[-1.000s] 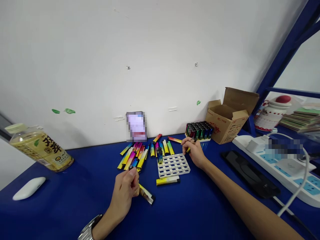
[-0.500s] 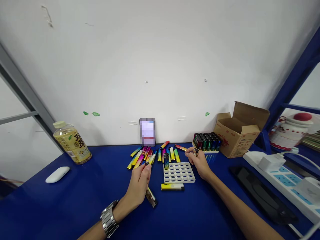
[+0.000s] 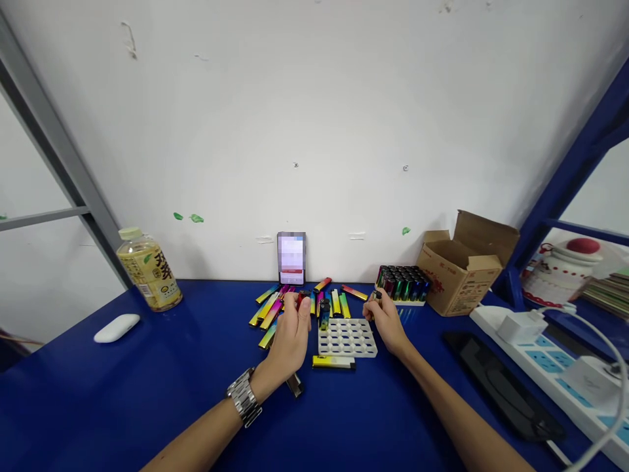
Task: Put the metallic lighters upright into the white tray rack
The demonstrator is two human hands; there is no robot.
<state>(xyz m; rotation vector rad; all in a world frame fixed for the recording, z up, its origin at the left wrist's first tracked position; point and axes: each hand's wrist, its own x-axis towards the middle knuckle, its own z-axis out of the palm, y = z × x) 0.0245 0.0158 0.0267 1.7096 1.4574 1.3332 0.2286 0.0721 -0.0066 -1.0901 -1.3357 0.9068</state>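
We see the left hand (image 3: 291, 335) closed around a red lighter (image 3: 303, 299), its black top poking out above the fingers, while the right hand (image 3: 388, 322) is curled about a black-topped lighter (image 3: 377, 296) that it mostly hides. Between our hands a white tray (image 3: 348, 354) rests on the blue tabletop (image 3: 187, 367), with one dark lighter (image 3: 324, 315) upright in its far corner nearest the left hand. A yellow lighter (image 3: 333, 362) lies to the right of our left wrist, a loose pile (image 3: 271, 313) spreads beyond the left hand, and a block of standing lighters (image 3: 403, 285) sits just beyond our right hand.
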